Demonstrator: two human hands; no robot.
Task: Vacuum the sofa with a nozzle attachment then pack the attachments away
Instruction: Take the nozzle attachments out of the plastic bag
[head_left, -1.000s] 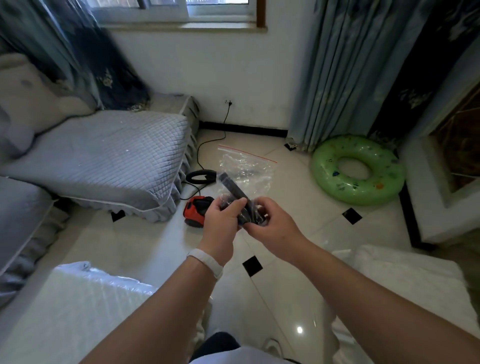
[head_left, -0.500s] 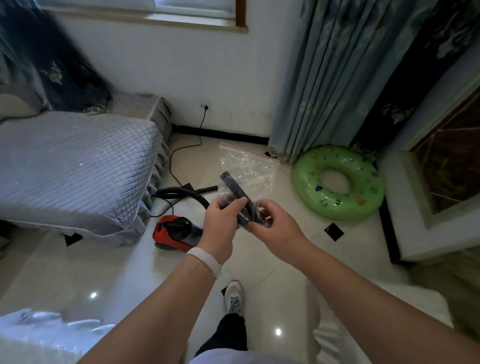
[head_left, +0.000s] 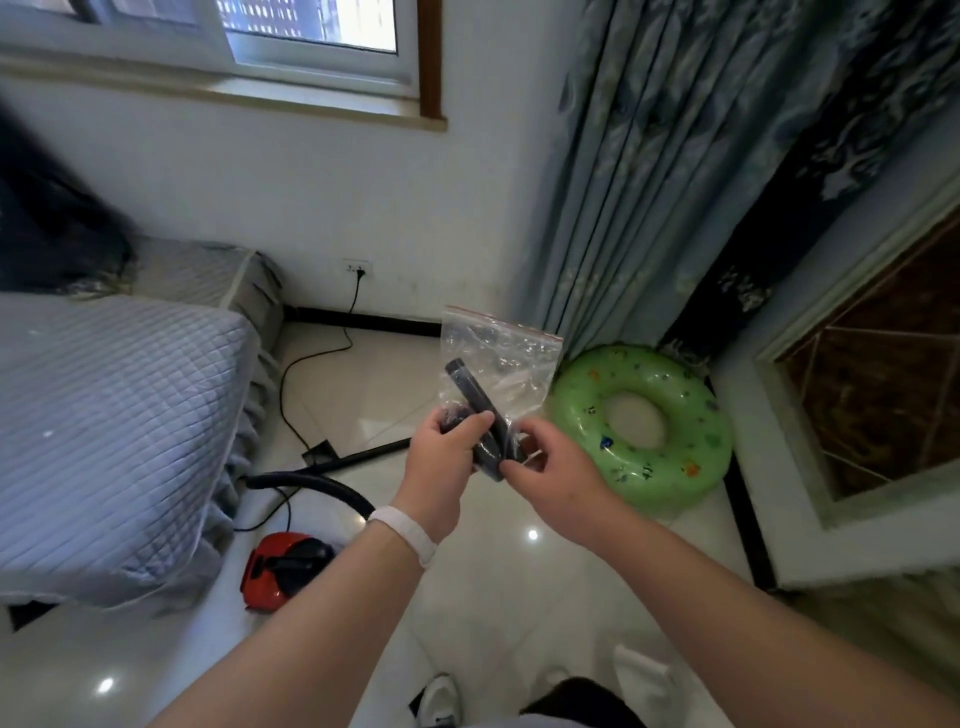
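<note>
A clear zip bag (head_left: 511, 353) with a red seal strip stands upright in front of me, and black nozzle attachments (head_left: 475, 397) lie inside it. My left hand (head_left: 447, 457) grips the bag's lower part around the attachments. My right hand (head_left: 550, 467) pinches the bag's bottom right corner. On the floor to the lower left sits the red vacuum cleaner (head_left: 280, 566), its black hose (head_left: 322, 483) curving up beside the sofa (head_left: 104, 431), which wears a grey quilted cover.
A green inflatable swim ring (head_left: 675, 467) lies on the tiles at the right, by blue curtains (head_left: 649, 171). The vacuum's cord (head_left: 311, 369) runs to a wall socket (head_left: 358, 269). A raised white ledge (head_left: 789, 519) borders the floor on the right. My white shoe (head_left: 441, 701) shows below.
The view has swung right and up, so the sofa and vacuum slid left and lower. Both hands keep the same hold on the bag of attachments.
</note>
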